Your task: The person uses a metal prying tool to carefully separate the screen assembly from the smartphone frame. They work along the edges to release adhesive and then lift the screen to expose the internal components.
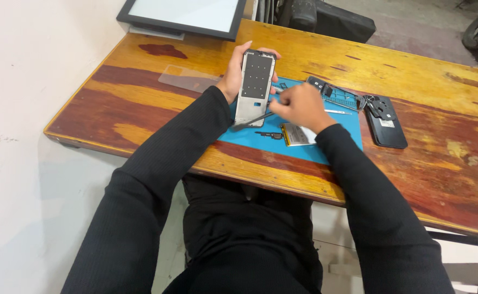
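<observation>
My left hand (233, 73) grips an opened phone frame (255, 87), a grey metal panel held upright over the blue work mat (337, 136). My right hand (299, 106) is closed around a thin dark tool (252, 121) whose tip points left, under the frame's lower end. Small phone parts lie beside my right hand: a flat battery (298, 136) and a small black piece (271, 134) on the mat.
A black phone back cover (386, 122) and a dark frame part (334, 95) lie to the right on the wooden table (424, 163). A clear screen sheet (187, 79) rests at the left. A black-framed panel (184, 16) sits at the far edge.
</observation>
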